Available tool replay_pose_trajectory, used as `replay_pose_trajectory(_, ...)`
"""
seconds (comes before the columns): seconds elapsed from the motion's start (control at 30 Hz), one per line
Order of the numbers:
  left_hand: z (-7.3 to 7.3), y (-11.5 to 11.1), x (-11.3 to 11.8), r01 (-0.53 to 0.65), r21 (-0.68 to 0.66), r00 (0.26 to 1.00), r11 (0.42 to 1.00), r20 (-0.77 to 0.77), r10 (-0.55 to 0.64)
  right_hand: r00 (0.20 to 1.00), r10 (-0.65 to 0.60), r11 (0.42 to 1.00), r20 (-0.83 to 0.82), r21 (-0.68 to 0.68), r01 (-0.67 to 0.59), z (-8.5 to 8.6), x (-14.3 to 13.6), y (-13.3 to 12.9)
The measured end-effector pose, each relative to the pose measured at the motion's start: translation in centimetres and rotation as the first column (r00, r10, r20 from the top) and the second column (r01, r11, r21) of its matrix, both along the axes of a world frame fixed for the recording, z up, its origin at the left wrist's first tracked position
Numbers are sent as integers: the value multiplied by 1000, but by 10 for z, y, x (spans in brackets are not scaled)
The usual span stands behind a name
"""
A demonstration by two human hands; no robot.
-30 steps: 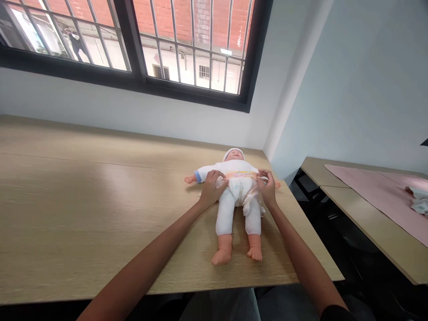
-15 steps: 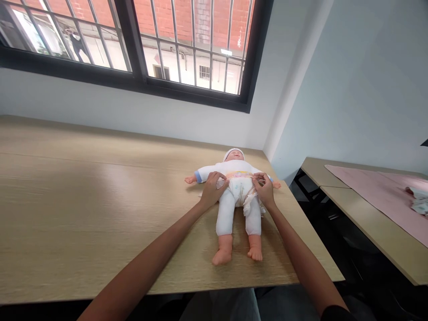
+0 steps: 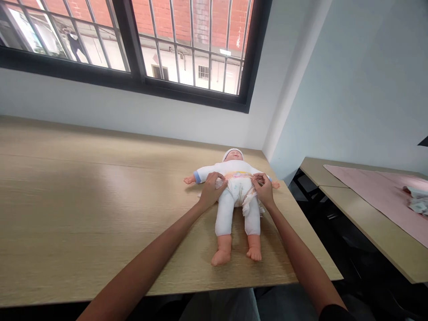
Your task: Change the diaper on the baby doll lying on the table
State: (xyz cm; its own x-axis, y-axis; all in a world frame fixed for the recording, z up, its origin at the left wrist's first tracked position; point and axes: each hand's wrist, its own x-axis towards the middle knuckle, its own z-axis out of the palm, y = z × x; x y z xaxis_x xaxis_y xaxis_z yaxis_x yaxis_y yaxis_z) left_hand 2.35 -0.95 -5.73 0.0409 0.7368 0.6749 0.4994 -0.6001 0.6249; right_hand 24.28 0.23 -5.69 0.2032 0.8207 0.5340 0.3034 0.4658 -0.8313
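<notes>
A baby doll in white clothes and a white cap lies on its back, feet toward me. Around its hips sits a white diaper with small prints and a coloured band at the waist. At the waist's left end, my left hand pinches the diaper's edge between thumb and fingers. My right hand grips the opposite waist edge in the same way. Ruffled diaper material hangs loose over the doll's thigh near my right hand. The fingertips partly cover both waist corners.
The doll lies near the right end of a wooden table, below a barred window. Past a gap on the right, a second table bears a pink cloth and a crumpled whitish item.
The view has shifted very slightly. Both hands stay on the diaper's waist, with no clear movement of doll or diaper.
</notes>
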Motion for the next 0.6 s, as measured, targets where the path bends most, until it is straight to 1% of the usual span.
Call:
replay_pose_trajectory(0.13,-4,2,-1,-7,-21,1000,1000,13,8,997,51,998,-54,-33,-52,-2,7,3)
replay_pose_trajectory(0.23,-9,4,-3,-12,-21,1000,1000,16,12,993,72,995,-92,-63,-78,-7,15,2)
replay_pose_trajectory(0.33,-13,6,-5,4,8,1000,1000,3,-4,993,46,995,-110,-78,-55,-17,26,1)
replay_pose_trajectory(0.4,-13,6,-7,14,35,1000,999,0,-14,993,12,996,-118,-82,-22,-22,33,3)
replay_pose_trajectory(0.47,-8,5,-9,5,49,1000,999,12,-5,991,-42,996,-128,-88,31,-25,42,5)
replay_pose_trajectory(0.53,4,0,-9,-35,67,999,997,36,32,993,-62,993,-102,-107,51,-24,52,7)
replay_pose_trajectory(0.57,12,-3,-7,-59,91,998,994,43,55,998,-27,991,-61,-129,19,-22,57,6)
replay_pose_trajectory(0.6,22,-7,-3,-73,121,997,990,41,69,999,54,985,1,-166,-53,-20,62,5)
